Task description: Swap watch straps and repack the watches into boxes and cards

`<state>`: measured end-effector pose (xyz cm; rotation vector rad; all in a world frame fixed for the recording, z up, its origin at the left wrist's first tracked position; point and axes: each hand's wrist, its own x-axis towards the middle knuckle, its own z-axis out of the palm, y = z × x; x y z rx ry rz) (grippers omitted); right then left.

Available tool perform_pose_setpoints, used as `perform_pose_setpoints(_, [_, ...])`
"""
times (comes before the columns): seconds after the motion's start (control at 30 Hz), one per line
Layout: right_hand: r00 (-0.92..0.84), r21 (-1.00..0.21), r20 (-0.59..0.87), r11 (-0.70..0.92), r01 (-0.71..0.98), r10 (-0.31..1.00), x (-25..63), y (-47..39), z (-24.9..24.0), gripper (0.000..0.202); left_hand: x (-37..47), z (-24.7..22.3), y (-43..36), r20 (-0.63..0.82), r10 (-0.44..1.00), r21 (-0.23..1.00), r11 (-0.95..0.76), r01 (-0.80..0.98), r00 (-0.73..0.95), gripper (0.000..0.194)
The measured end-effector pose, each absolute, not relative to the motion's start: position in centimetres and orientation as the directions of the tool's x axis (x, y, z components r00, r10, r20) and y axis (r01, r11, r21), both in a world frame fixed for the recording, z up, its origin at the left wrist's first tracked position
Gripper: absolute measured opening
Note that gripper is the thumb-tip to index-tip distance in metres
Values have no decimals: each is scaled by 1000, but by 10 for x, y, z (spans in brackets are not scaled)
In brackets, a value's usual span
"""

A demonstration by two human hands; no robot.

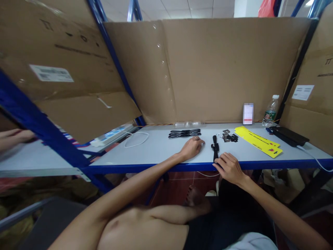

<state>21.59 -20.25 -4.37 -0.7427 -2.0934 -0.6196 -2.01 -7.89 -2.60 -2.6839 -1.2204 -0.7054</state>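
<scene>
A black spokeshave lies lengthwise toward me on the white tabletop, near its front edge. My right hand is closed on the near handle of it, thumb and fingers pinched together. To its left, my left hand rests on the tabletop with curled fingers; whatever they may hold is hidden. Just beyond that hand lie several black spokeshave bodies, stacked side by side. Small dark metal plates and tiny loose pieces are scattered to the right of the spokeshave.
Yellow printed cards lie at the right. Behind them stand a phone and a water bottle. A black case with a white cable is at far right. Cardboard walls the table; another person's hand shows at left.
</scene>
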Motion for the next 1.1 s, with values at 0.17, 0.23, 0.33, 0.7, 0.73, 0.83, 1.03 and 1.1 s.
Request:
perform_pose_setpoints(0.17, [-517, 161, 798, 717, 678, 310, 220, -202, -44, 16, -20, -25, -79, 449, 687, 87, -670, 737, 571, 37])
perform_pose_setpoints(0.23, [-511, 120, 774, 706, 698, 374, 220, -198, -44, 15, -20, -25, -79, 446, 689, 84, -668, 739, 572, 37])
perform_pose_setpoints(0.33, [-299, -80, 747, 527, 846, 594, 220, -190, -41, 7, -20, -25, -79, 445, 683, 74, -672, 736, 579, 37])
perform_pose_setpoints(0.7, [-182, -177, 707, 420, 890, 683, 227, -180, -37, 17, -20, -26, -78, 446, 689, 86, -668, 739, 571, 36])
perform_pose_setpoints(0.73, [-186, -171, 715, 427, 888, 673, 227, -180, -37, 17, -20, -26, -78, 446, 689, 89, -670, 737, 572, 36])
perform_pose_setpoints(0.83, [-184, -175, 712, 425, 888, 678, 226, -183, -39, 17, -20, -26, -79, 453, 684, 93, -674, 733, 572, 37])
perform_pose_setpoints(1.03, [-181, -274, 564, 389, 879, 806, 235, -168, -21, 10, -19, -23, -82, 436, 694, 91, -667, 739, 573, 37])
perform_pose_setpoints(1.1, [-161, -264, 472, 313, 912, 867, 243, -141, 2, 11, -19, -22, -83, 433, 695, 88, -666, 740, 574, 37])
